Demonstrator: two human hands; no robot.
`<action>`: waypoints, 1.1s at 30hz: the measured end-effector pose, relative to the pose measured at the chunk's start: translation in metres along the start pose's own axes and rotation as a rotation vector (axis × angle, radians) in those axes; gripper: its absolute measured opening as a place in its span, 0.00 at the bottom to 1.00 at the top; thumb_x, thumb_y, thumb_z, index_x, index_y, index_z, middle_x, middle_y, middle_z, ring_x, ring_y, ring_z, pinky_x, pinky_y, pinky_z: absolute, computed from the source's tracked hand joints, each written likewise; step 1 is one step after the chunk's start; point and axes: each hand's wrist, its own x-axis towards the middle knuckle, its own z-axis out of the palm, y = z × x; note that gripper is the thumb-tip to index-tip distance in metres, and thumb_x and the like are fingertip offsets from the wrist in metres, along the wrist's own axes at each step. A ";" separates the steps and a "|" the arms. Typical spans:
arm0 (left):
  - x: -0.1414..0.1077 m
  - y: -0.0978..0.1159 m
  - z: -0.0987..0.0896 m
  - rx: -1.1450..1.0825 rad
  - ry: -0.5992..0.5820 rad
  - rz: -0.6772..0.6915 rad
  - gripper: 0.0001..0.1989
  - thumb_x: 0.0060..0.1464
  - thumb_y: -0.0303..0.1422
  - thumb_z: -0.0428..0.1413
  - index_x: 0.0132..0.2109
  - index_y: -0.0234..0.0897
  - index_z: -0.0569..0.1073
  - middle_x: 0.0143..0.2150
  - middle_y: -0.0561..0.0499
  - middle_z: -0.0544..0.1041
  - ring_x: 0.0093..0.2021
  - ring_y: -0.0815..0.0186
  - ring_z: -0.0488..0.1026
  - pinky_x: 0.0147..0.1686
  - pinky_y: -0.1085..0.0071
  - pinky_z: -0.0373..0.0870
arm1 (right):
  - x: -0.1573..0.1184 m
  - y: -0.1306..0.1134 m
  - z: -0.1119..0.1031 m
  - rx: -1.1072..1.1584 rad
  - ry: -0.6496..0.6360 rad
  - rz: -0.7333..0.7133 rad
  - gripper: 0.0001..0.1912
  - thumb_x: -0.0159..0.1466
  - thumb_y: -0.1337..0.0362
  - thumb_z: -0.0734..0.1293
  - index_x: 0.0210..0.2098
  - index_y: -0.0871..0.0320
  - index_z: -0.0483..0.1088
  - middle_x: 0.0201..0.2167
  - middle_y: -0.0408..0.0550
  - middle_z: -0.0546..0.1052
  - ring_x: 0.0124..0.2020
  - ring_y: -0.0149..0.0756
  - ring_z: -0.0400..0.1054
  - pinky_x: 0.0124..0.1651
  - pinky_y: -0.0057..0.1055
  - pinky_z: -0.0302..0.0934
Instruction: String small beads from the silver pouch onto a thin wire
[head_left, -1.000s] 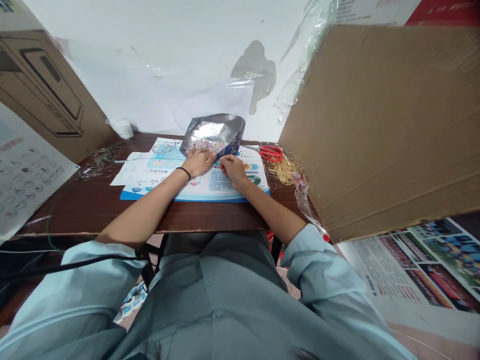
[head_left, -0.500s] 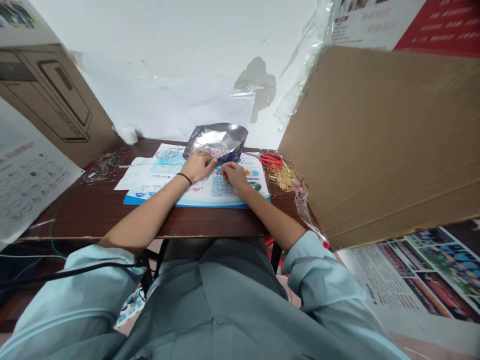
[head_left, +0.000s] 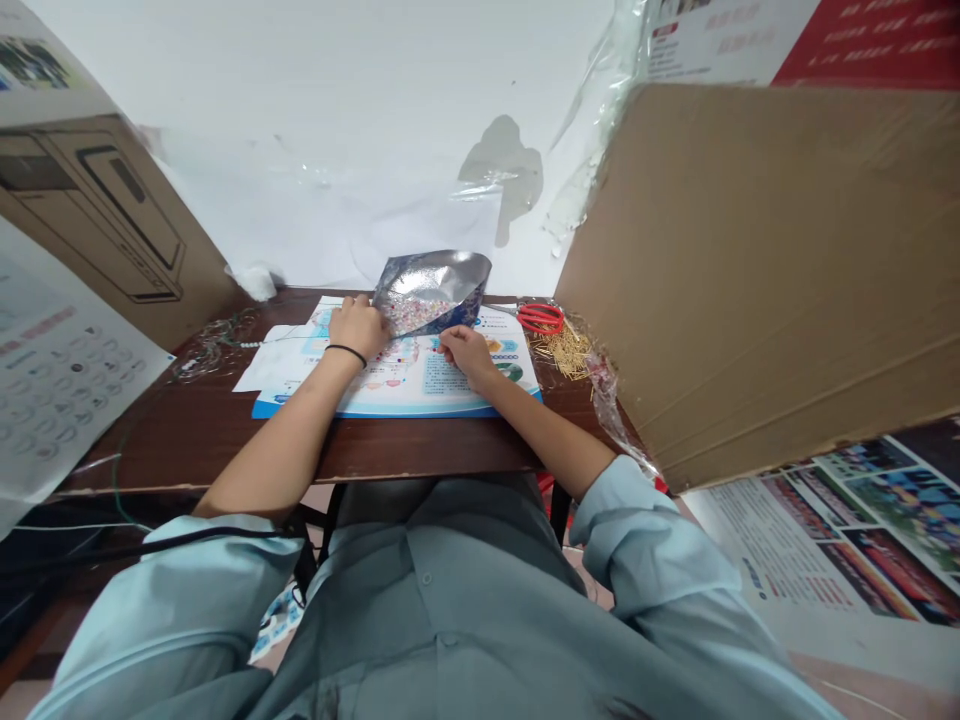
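Observation:
An opened pouch point(head_left: 472, 275) with a silver lining and dark blue outside lies on a printed sheet point(head_left: 390, 400). Small pink and white beads point(head_left: 420, 312) show inside it. Beside the pouch's left edge is my left hand point(head_left: 358, 327), its fingers curled; the fingertips are partly hidden, and what they hold I cannot make out. My right hand point(head_left: 466, 352) rests on the sheet by the pouch's front right corner, thumb and forefinger pinched together on something too small to name. A few loose beads lie on the sheet between my hands.
Red-handled scissors point(head_left: 540, 318) and a pile of thin golden sticks point(head_left: 566, 350) lie at the right, near crumpled clear plastic point(head_left: 611, 410). Tangled clear thread point(head_left: 214, 345) is at the left. Cardboard panels point(head_left: 750, 270) stand on both sides, with a white wall behind.
My left hand has moved left, from the pouch's front to its left edge, uncovering more of the beads. My right hand stays nearly in place, still pinched. The view has shifted slightly.

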 end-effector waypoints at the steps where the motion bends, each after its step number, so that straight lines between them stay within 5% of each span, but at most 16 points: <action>1: 0.001 -0.001 0.000 -0.003 -0.014 -0.024 0.12 0.52 0.31 0.57 0.41 0.31 0.81 0.53 0.30 0.75 0.61 0.37 0.66 0.59 0.45 0.64 | 0.000 0.000 0.000 0.002 -0.003 -0.001 0.10 0.63 0.73 0.65 0.26 0.58 0.66 0.19 0.35 0.71 0.18 0.21 0.58 0.24 0.22 0.53; 6: 0.008 -0.009 -0.003 -0.248 0.031 -0.133 0.03 0.51 0.28 0.58 0.29 0.34 0.75 0.41 0.37 0.78 0.50 0.45 0.76 0.52 0.55 0.70 | -0.002 -0.002 0.000 0.006 -0.009 0.006 0.10 0.64 0.73 0.65 0.26 0.58 0.66 0.18 0.35 0.71 0.18 0.22 0.58 0.24 0.22 0.51; 10: 0.012 -0.006 -0.008 -0.880 0.121 -0.209 0.07 0.52 0.27 0.58 0.27 0.37 0.70 0.27 0.49 0.74 0.34 0.63 0.75 0.41 0.68 0.72 | -0.003 -0.002 0.001 -0.002 -0.025 0.009 0.11 0.64 0.73 0.65 0.25 0.58 0.66 0.18 0.35 0.71 0.18 0.22 0.58 0.24 0.22 0.52; 15: 0.009 0.008 -0.013 -1.547 -0.022 -0.311 0.08 0.60 0.27 0.57 0.32 0.36 0.67 0.32 0.50 0.78 0.31 0.71 0.75 0.35 0.75 0.73 | 0.000 0.002 0.001 -0.002 -0.033 -0.009 0.10 0.64 0.73 0.65 0.26 0.57 0.66 0.19 0.36 0.72 0.19 0.23 0.58 0.24 0.23 0.51; 23: 0.007 0.011 -0.028 -1.559 0.001 -0.251 0.08 0.61 0.26 0.56 0.33 0.37 0.66 0.41 0.50 0.80 0.35 0.72 0.76 0.31 0.77 0.71 | -0.001 0.001 0.003 0.000 -0.038 -0.004 0.11 0.63 0.73 0.64 0.26 0.58 0.66 0.18 0.35 0.71 0.18 0.22 0.58 0.24 0.22 0.52; 33: 0.029 0.029 -0.089 -1.467 -0.007 -0.086 0.07 0.61 0.27 0.56 0.35 0.38 0.65 0.53 0.47 0.79 0.47 0.66 0.74 0.39 0.68 0.71 | 0.002 0.007 0.003 0.010 -0.068 -0.029 0.11 0.62 0.73 0.65 0.24 0.57 0.66 0.18 0.36 0.72 0.18 0.23 0.59 0.24 0.22 0.53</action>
